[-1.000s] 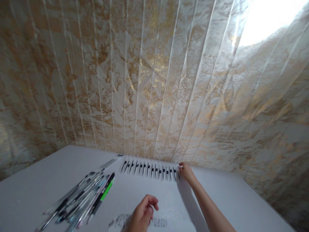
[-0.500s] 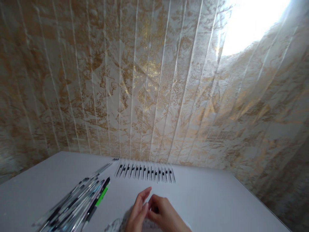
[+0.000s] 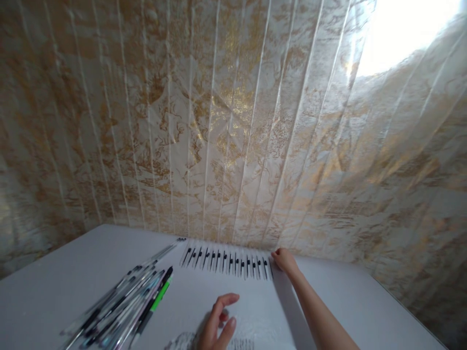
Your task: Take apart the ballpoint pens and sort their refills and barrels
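Observation:
My right hand (image 3: 284, 261) reaches to the far right end of a row of slim clear pieces with dark lines and black parts (image 3: 230, 262). Its fingers are pinched together beside the last piece; whatever is between them is too small to make out. Near the bottom middle, my left hand (image 3: 218, 324) hovers with thumb and forefinger apart, nothing between them. Under and beside it lies a clear sheet or bag with black print (image 3: 243, 344), partly hidden by the hand.
Left of my hands, a loose pile of pens (image 3: 116, 305) lies slanted on the white table (image 3: 328, 296). A pen with a bright green section (image 3: 159, 297) lies along its right side. A shiny gold-patterned sheet (image 3: 222, 121) hangs behind the table.
My right hand has moved from beside my left hand, up and right to the row's end. My left hand stays low in the middle. The view has shifted slightly.

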Demonstrator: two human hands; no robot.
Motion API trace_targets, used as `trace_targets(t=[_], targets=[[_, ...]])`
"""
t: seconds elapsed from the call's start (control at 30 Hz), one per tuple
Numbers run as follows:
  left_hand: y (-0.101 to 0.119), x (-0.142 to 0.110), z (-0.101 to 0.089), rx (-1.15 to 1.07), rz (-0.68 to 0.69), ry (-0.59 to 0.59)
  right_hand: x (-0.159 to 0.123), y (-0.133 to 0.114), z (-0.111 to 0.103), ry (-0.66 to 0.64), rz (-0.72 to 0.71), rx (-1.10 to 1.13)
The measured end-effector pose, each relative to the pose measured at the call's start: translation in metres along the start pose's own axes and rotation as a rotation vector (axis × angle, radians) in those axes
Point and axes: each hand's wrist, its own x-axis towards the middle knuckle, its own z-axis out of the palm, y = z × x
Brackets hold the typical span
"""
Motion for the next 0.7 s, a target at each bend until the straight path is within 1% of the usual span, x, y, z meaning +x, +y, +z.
trace_targets(t=[0.07, 0.17, 0.3, 0.47, 0.7], targets=[[-0.002, 0.0, 0.002, -0.003, -0.009, -0.004, 0.0, 0.005, 0.002, 0.009, -0.007, -0.035], [-0.003, 0.0, 0.004, -0.008, -0.017, -0.004, -0.008, 0.013, 0.005, 0.032, -0.038, -0.084], [-0.001, -0.001, 0.003, -0.013, -0.023, -0.011, -0.024, 0.017, 0.01, 0.083, -0.129, -0.1], [0.001, -0.001, 0.002, -0.024, -0.003, -0.006, -0.03, 0.019, 0.016, 0.157, -0.24, -0.046], [0.0, -0.001, 0.001, -0.008, 0.004, -0.011, -0.025, 0.027, 0.024, 0.264, -0.313, 0.095]])
